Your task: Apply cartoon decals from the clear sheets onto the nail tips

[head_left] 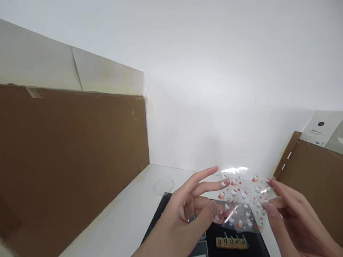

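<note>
Holding sticker sheet (241,196), white tabletop (120,210), cardboard panel (66,160)

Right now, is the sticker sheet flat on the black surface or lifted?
Lifted: the clear sticker sheet is held up between the left hand and right hand.

A clear sticker sheet (242,200) hangs in the air, glossy and slightly bowed, dotted with small white cartoon cats with red bows. The left hand (187,214) pinches its lower left edge, the right hand (291,214) its right edge
</note>
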The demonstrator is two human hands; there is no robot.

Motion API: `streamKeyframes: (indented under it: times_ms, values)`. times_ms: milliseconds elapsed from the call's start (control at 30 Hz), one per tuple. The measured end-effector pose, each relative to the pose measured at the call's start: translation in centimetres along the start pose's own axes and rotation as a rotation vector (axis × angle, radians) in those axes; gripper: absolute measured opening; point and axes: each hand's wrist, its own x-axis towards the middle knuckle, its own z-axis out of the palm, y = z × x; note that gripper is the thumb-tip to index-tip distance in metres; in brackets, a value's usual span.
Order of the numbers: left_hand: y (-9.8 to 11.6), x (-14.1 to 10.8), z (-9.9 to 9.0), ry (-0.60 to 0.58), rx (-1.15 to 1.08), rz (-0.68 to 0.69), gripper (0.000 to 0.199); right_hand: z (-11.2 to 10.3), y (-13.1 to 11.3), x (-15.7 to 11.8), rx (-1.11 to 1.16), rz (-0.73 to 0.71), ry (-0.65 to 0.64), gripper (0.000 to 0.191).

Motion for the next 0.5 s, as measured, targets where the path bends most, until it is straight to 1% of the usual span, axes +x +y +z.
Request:
streamKeyframes:
  times_ms: [67, 133, 200, 267, 333, 367, 433, 467, 500]
  values:
    - [-0.4, 0.4, -0.3, -0.03, -0.086, -0.008, 0.06, -0.1, 0.0, 0.1, -0.013, 0.037, 0.04, 0.036]
    - [-0.5, 0.7, -0.5, -0.108, -0.098, -0.001, 0.048, -0.3, 0.5, 0.3, -0.049, -0.001, 0.008, 0.039]
    - [-0.5, 0.9, -0.5, -0.147, -0.085, -0.005, 0.04, -0.7, 1.4, 0.7, -0.094, -0.075, -0.054, 0.044]
    - [-0.6, 1.1, -0.4, -0.109, -0.071, -0.027, 0.039, -0.8, 2.3, 1.1, -0.151, -0.129, -0.103, 0.048]
    - [-1.0, 1.2, -0.3, -0.02, -0.02, -0.012, 0.042, -0.5, 2.9, 1.1, -0.261, -0.19, -0.114, 0.051]
    - [-1.3, 1.2, -0.3, -0.008, 0.028, 0.019, 0.041, -0.2, 3.0, 0.9, -0.321, -0.22, -0.087, 0.052]
    - [-2.0, 1.4, -0.5, -0.029, 0.11, 0.082, 0.038, 0.4, 2.7, 0.3, -0.38, -0.302, 0.022, 0.056]
    - [-2.4, 1.4, -0.6, -0.06, 0.129, 0.1, 0.035, 0.6, 2.4, -0.1, -0.371, -0.346, 0.057, 0.06]
    - [-2.8, 1.5, -0.7, -0.094, 0.13, 0.105, 0.033, 0.7, 2.1, -0.4, -0.339, -0.392, 0.065, 0.062]
